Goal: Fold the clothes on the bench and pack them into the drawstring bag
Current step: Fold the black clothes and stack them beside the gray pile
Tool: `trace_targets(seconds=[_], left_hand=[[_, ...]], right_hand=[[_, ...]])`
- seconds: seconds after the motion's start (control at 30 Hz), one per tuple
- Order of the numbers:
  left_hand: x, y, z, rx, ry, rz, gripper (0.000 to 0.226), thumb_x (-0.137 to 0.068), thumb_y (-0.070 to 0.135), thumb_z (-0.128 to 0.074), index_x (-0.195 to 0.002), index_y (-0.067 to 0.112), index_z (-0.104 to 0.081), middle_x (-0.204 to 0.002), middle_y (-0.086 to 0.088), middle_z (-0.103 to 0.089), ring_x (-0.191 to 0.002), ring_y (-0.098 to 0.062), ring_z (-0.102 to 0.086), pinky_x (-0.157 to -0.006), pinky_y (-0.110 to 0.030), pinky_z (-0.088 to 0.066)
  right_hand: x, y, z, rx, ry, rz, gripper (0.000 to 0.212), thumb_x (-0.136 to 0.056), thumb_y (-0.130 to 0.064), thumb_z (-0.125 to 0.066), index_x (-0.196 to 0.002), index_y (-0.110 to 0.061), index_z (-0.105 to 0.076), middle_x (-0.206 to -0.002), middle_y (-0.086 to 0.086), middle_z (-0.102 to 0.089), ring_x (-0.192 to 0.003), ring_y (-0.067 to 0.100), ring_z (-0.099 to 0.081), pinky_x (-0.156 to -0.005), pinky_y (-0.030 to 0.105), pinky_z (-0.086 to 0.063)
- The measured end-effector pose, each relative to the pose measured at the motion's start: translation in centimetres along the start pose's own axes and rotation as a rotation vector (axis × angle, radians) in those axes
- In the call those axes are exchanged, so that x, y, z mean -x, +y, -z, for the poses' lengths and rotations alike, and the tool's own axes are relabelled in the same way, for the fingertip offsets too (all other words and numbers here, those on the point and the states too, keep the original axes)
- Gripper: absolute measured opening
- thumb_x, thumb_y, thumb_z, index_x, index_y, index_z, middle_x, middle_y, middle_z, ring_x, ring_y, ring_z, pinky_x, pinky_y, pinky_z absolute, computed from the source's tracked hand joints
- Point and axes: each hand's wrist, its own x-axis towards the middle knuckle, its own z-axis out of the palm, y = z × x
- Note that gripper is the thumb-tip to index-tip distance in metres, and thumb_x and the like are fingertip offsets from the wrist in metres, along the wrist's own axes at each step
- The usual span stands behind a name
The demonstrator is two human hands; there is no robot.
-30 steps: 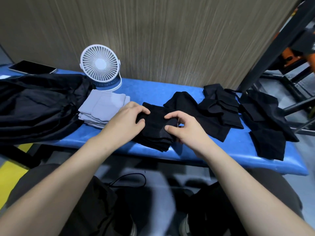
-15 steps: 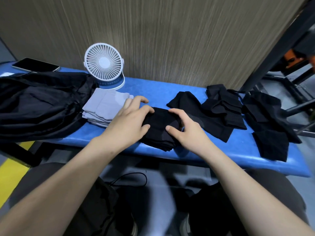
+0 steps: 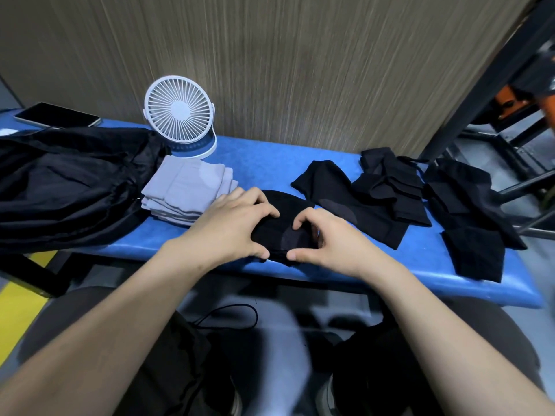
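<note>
A person sat in front of a blue bench [image 3: 264, 157] and looked down at two bare arms. Both hands were on a small pile of black clothes [image 3: 283, 231] near the front edge of the bench, in the middle.

The left hand [image 3: 231, 225] lay over the left side of the pile. Its fingers were bent over the top of the cloth and its thumb came in from the near side, so it held the pile. The right hand [image 3: 327, 238] was on the right side of the pile. Its fingers curled over the top and its thumb pressed at the near edge, so it held the pile too. The two hands were close, with only a bit of black cloth showing between them.

Just to the left of the pile sat a neat stack of folded grey clothes [image 3: 187, 192]. More to the left lay a big black bag [image 3: 66, 187], all floppy and spread out. It touched the grey stack.

To the right of the hands lay more black clothes [image 3: 354, 202], still flat and loose. Beyond them sat another black heap [image 3: 390, 181], and one more black piece [image 3: 471, 223] lay near the right end of the bench.

A small white fan [image 3: 179, 114] stood at the back of the bench, behind the grey stack. A dark phone [image 3: 57, 115] lay flat at the far left corner. A brown striped wall [image 3: 270, 61] stood behind it all.
</note>
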Motion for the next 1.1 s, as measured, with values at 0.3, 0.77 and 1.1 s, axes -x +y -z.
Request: trace_targets(seconds=[0.3, 0.77, 1.1], left_hand=[[-0.2, 0.3, -0.6, -0.02, 0.002, 0.05, 0.073, -0.075, 0.041, -0.08, -0.14, 0.037, -0.045, -0.129, 0.013, -0.038, -0.124, -0.012, -0.033, -0.098, -0.024, -0.031], [-1.4, -0.2, -1.9, -0.12, 0.188, 0.196, 0.06, -0.085, 0.03, -0.071, -0.14, 0.029, -0.047, -0.131, 0.006, -0.045, -0.122, -0.019, -0.039, -0.102, -0.029, -0.029], [-0.9, 0.0, -1.3, -0.084, 0.163, 0.215, 0.066, -0.081, 0.043, -0.073, -0.14, 0.036, -0.046, -0.132, 0.012, -0.043, -0.124, -0.017, -0.036, -0.103, -0.03, -0.026]], right_hand=[[-0.3, -0.5, -0.4, 0.145, -0.052, -0.041, 0.065, -0.066, -0.052, -0.084, -0.111, -0.036, -0.04, -0.106, -0.013, -0.042, -0.088, 0.014, -0.052, -0.076, 0.038, -0.049], [-3.1, -0.9, -2.2, 0.143, 0.122, -0.025, 0.058, -0.08, -0.039, -0.076, -0.128, -0.03, -0.046, -0.111, -0.005, -0.041, -0.104, 0.016, -0.049, -0.081, 0.035, -0.047], [-2.5, -0.7, -1.6, 0.084, 0.076, -0.002, 0.06, -0.081, -0.042, -0.074, -0.133, -0.034, -0.045, -0.112, -0.003, -0.046, -0.105, 0.018, -0.051, -0.088, 0.04, -0.049]])
